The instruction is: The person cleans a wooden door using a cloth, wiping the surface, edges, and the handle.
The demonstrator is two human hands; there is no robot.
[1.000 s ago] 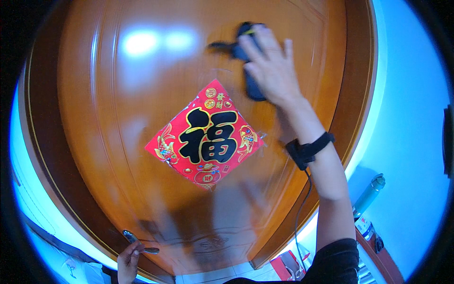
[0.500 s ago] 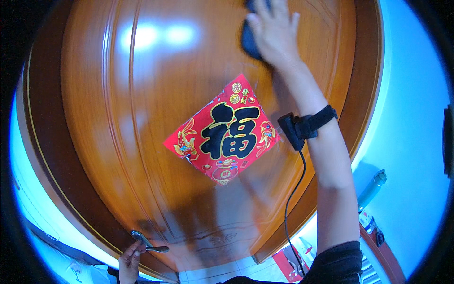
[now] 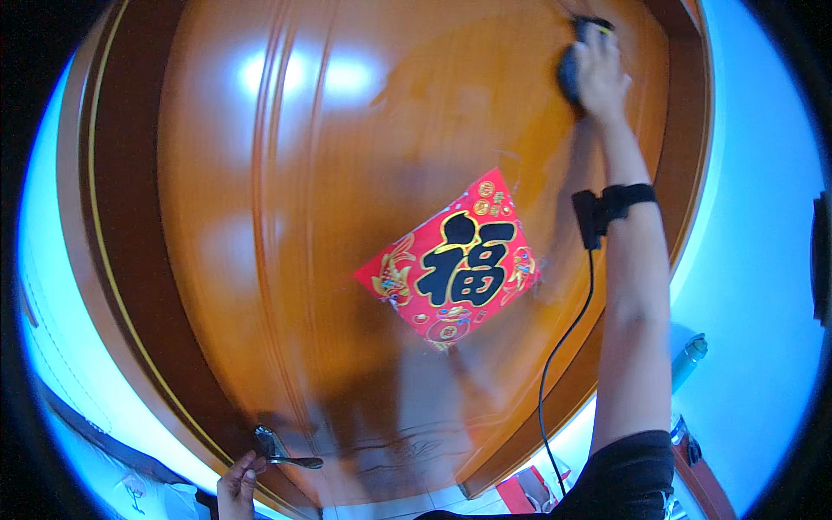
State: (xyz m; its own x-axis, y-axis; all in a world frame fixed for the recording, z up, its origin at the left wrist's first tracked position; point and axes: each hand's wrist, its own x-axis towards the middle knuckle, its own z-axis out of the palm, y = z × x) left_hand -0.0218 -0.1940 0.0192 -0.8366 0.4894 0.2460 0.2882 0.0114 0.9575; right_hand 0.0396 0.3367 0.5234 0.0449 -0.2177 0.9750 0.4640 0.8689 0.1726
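My right hand [image 3: 601, 80] is raised to the upper right part of a brown wooden door [image 3: 381, 156], pressing a dark cloth [image 3: 569, 74] against it. Its fingers lie over the cloth and are slightly blurred. At the lower left, my left hand [image 3: 236, 487] is closed, thumb and fingers together, beside the metal door handle [image 3: 299, 462]. What those fingers grip, if anything, cannot be made out. A red diamond-shaped paper decoration [image 3: 407, 299] with a large black character and gold fish is stuck on the door below my right hand.
A black strap with a small device [image 3: 598, 214] sits on my right forearm, its black cable [image 3: 544, 381] hanging down in front of the door. A green bottle [image 3: 689, 360] stands at the right, by the pale wall [image 3: 754, 217]. Red and white items [image 3: 524, 491] are near the floor.
My right hand has slid the dark cloth to the right and a little up the door. The view has shifted, so the decoration appears further right. My left hand stays by the handle.
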